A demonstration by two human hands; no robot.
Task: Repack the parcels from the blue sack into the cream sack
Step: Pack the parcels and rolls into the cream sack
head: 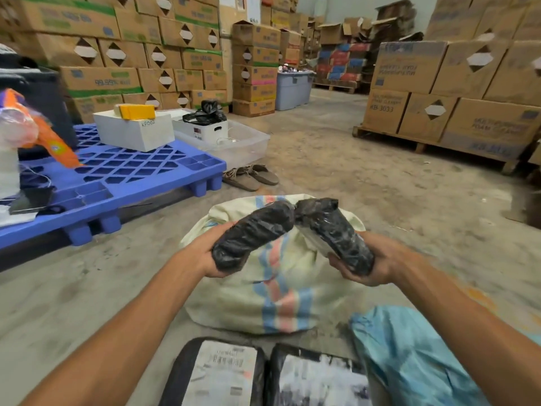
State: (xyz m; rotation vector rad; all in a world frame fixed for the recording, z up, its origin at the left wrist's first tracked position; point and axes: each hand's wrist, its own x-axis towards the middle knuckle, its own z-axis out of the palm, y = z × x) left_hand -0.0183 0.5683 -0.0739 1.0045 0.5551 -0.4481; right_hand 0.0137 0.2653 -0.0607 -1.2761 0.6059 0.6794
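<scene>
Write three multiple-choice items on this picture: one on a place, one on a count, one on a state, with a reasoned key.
1. Where does the blue sack lie? A. on the pallet B. atop the boxes C. beside the cream sack, to its right
2. How many black parcels are held? A. one B. two C. four
3. What is the left hand doing? A. gripping a parcel B. resting open C. pointing
Key: 1 C, it lies crumpled next to that sack; 2 B, one in each hand; 3 A, it curls round the parcel's end.
</scene>
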